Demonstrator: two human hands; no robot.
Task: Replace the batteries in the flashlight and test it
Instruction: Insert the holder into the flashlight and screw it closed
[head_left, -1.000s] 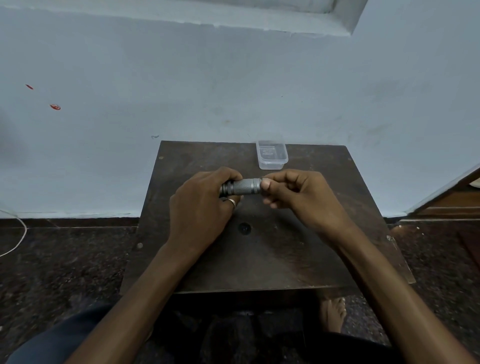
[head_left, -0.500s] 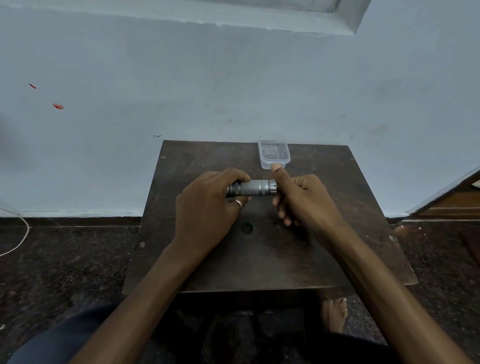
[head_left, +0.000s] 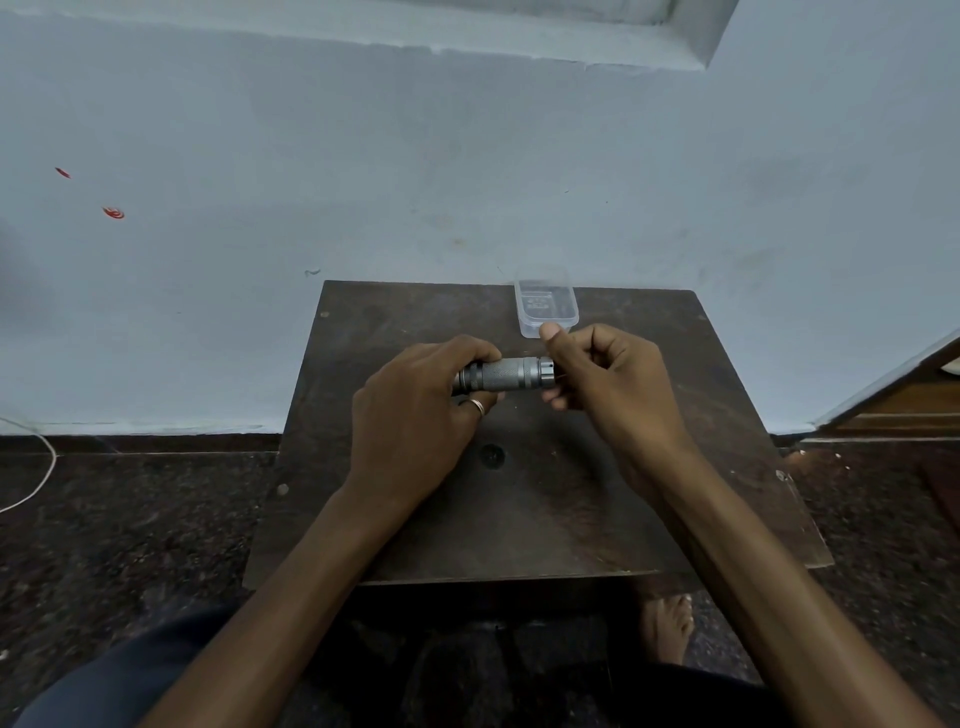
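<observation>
A small grey metal flashlight (head_left: 506, 374) with a knurled barrel lies horizontally above the dark wooden table (head_left: 519, 525). My left hand (head_left: 415, 421), with a ring on one finger, grips its left end and hides the head. My right hand (head_left: 608, 384) is curled around the right end cap, thumb raised above it and fingers below. No batteries show outside the flashlight.
A clear plastic container (head_left: 545, 306) with something dark inside stands at the table's far edge, just behind my right thumb. A dark round mark (head_left: 491, 454) sits mid-table. The pale blue wall rises right behind the table. My foot (head_left: 667, 626) rests below the front edge.
My right hand has shifted around the flashlight's right end, the thumb swinging up over the cap. More of the barrel shows between my hands. The left hand keeps its hold.
</observation>
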